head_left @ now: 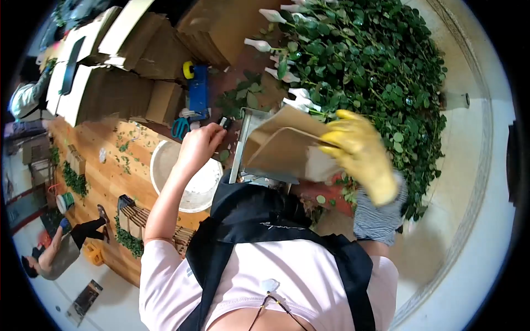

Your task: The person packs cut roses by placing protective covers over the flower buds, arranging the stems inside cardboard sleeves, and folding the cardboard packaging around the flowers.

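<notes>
My left hand [205,144] is bare and closed, its fingers curled beside a small black-and-silver object [225,122] at the bench edge. Whether the fingers grip that object is hard to make out. My right hand [359,151] wears a yellow rubber glove, slightly blurred, with thumb and fingers pinching the right edge of a bent brown cardboard sheet [287,144]. The sheet lies over a metal frame [238,149] in front of my apron. Just beyond the glove lies a large heap of leafy green rose stems [364,66], several with white sleeves [301,99] over their heads.
Left of the frame are teal-handled scissors [180,128], a blue tool [197,91] and a yellow tape roll [189,70]. Cardboard boxes [118,91] stack at the upper left. A white tub [201,196] stands below my left forearm. Another person [61,248] is at far left.
</notes>
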Tool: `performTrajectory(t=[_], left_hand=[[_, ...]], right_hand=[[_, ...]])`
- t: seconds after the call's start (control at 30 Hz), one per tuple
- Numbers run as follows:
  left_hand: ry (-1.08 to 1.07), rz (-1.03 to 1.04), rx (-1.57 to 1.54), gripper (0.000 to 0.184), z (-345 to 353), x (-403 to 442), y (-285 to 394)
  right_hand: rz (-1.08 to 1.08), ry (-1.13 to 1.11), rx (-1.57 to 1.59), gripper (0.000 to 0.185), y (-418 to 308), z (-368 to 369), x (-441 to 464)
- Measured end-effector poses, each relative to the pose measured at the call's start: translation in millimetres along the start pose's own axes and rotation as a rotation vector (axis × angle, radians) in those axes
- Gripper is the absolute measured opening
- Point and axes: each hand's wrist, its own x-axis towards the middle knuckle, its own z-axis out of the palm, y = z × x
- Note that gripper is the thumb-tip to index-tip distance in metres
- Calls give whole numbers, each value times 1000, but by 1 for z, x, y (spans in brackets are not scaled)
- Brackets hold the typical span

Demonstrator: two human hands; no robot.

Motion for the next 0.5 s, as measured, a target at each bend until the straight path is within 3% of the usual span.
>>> performTrajectory(t=[0.07, 0.1, 0.17, 0.2, 0.23, 0.27, 0.3, 0.33, 0.37, 0.5], left_hand=[[-29, -28, 53, 23, 34, 17, -34], [-123, -105, -105, 25, 48, 24, -45], [-220, -213, -471, 30, 71, 37, -53], [-161, 46, -198, 27, 91, 44, -62], [-67, 431, -41, 21, 98, 51, -58], [-227, 560, 237, 27, 134, 59, -84], [-349, 723, 209, 36, 150, 67, -76], [-421, 625, 7, 44, 169, 60, -67], [-426, 641, -3, 44, 179, 56, -65], [-795, 462, 356, 57, 197, 55, -59]], right_hand=[[43, 32, 89, 17, 23, 82, -14], [146, -25, 146, 12, 15, 99, -5], [177, 30, 142, 19, 7, 122, 3], [201, 86, 128, 23, 2, 132, 5], [211, 83, 121, 23, -4, 136, 12], [192, 66, 114, 26, -10, 137, 18], [177, 47, 107, 30, -18, 139, 20], [199, 55, 106, 29, -24, 147, 16], [194, -26, 170, 28, -22, 153, 13], [143, -336, 322, 27, 5, 126, 22]])
